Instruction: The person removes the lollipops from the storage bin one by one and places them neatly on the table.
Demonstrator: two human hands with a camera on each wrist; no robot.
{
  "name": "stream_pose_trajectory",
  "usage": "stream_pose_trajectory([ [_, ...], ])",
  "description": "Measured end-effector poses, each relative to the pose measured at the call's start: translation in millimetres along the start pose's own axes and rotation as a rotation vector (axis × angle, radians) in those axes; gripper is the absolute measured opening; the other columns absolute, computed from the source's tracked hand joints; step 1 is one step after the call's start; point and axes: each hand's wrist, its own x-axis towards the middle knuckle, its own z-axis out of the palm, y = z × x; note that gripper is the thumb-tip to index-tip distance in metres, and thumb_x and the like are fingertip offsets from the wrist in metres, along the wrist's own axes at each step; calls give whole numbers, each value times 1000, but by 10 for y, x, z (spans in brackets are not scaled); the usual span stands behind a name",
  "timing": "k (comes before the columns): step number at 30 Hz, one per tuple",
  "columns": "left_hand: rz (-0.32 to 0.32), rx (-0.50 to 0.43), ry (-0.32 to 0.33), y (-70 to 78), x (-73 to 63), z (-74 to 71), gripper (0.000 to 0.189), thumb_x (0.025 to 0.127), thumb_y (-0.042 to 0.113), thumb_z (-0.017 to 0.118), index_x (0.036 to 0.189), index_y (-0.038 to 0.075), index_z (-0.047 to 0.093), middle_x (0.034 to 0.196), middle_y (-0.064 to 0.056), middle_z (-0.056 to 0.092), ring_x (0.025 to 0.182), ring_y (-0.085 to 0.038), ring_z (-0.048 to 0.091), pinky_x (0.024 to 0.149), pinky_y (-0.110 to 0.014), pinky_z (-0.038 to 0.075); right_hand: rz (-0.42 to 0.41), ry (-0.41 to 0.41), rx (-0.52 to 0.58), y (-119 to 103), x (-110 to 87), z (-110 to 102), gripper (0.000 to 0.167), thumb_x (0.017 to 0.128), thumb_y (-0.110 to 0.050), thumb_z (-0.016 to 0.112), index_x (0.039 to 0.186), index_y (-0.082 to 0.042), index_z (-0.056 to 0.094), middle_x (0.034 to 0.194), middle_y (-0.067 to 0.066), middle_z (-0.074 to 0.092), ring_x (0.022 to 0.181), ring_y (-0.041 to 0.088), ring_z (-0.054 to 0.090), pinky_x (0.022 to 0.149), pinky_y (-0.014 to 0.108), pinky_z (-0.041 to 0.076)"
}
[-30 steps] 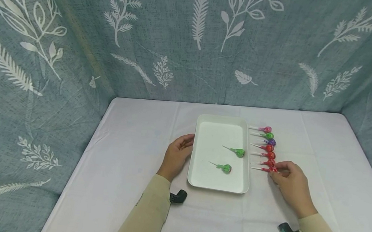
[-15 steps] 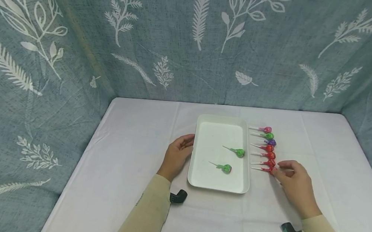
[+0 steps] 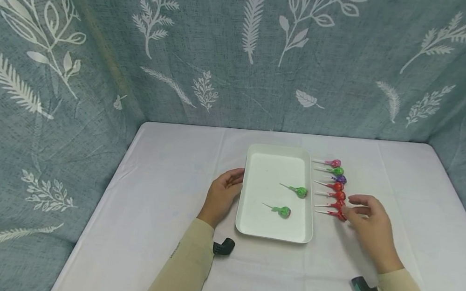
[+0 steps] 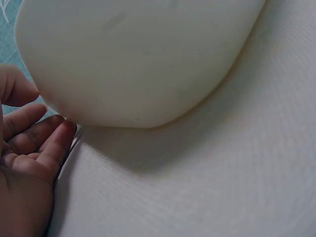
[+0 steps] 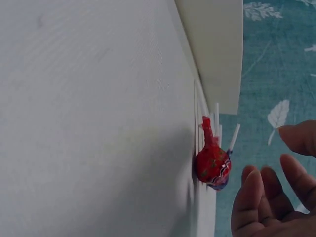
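Observation:
A white tray [image 3: 259, 227] stands mid-table with two green-wrapped lollipops inside, a farther lollipop [image 3: 301, 192] and a nearer lollipop [image 3: 284, 212]. My left hand [image 3: 221, 196] touches the tray's left wall with relaxed fingers; the left wrist view has its fingertips [image 4: 69, 129] against the edge. Right of the tray lies a row of lollipops, sticks pointing left: pink [image 3: 335, 163], green [image 3: 337, 171], purple [image 3: 341, 179] and several red. My right hand [image 3: 370, 231] hovers by the nearest red lollipop [image 3: 338, 214]; in the right wrist view thumb and fingers stand apart, holding nothing.
A white cloth [image 3: 170, 181] covers the table. Blue-grey leaf-patterned curtains [image 3: 225, 46] hang behind it and along both sides. A black wrist device [image 3: 224, 247] sits at the left sleeve, with a similar black device [image 3: 365, 289] at the right sleeve.
My right hand has let go of the nearest red lollipop and drawn slightly to the right, its fingers spreading. The left hand and tray stay in place.

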Motion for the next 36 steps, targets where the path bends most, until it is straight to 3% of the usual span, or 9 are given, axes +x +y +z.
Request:
stream_pose_trajectory([
  [6, 1, 3, 2, -8, 5, 0, 42, 105, 7, 63, 147, 4, 65, 142, -6, 69, 132, -21, 65, 112, -32, 52, -62, -14, 54, -72, -14, 50, 38, 106, -16, 73, 136, 5, 61, 134, 21, 61, 97, 1, 60, 70, 16, 55],
  [18, 16, -12, -9, -9, 6, -12, 43, 104, 5, 63, 147, 2, 65, 143, -10, 69, 134, -25, 64, 113, -34, 51, -128, -34, 188, -211, -13, 212, 39, 102, 0, 74, 137, 7, 59, 133, 26, 65, 98, 1, 65, 77, 14, 57],
  [23, 15, -16, -10, -12, 8, -16, 43, 104, 5, 63, 147, 2, 65, 142, -9, 69, 133, -24, 65, 112, -33, 52, -141, -71, 239, -256, -13, 310, 39, 104, -1, 72, 139, 7, 58, 136, 25, 64, 101, -1, 66, 83, 13, 56],
  [27, 13, -28, -9, -18, 14, -18, 43, 104, 4, 63, 146, 2, 66, 142, -9, 70, 132, -24, 65, 112, -33, 52, -143, -110, 262, -329, -18, 390, 39, 105, -4, 72, 139, 6, 57, 139, 22, 63, 107, 5, 66, 89, 14, 55],
  [36, 4, -13, -7, -24, 9, -17, 43, 104, 6, 63, 147, 4, 66, 142, -6, 70, 132, -21, 65, 112, -32, 52, -92, -194, 243, -519, 35, 569, 42, 105, -11, 73, 142, 3, 57, 144, 18, 58, 122, 31, 68, 91, 19, 58],
])
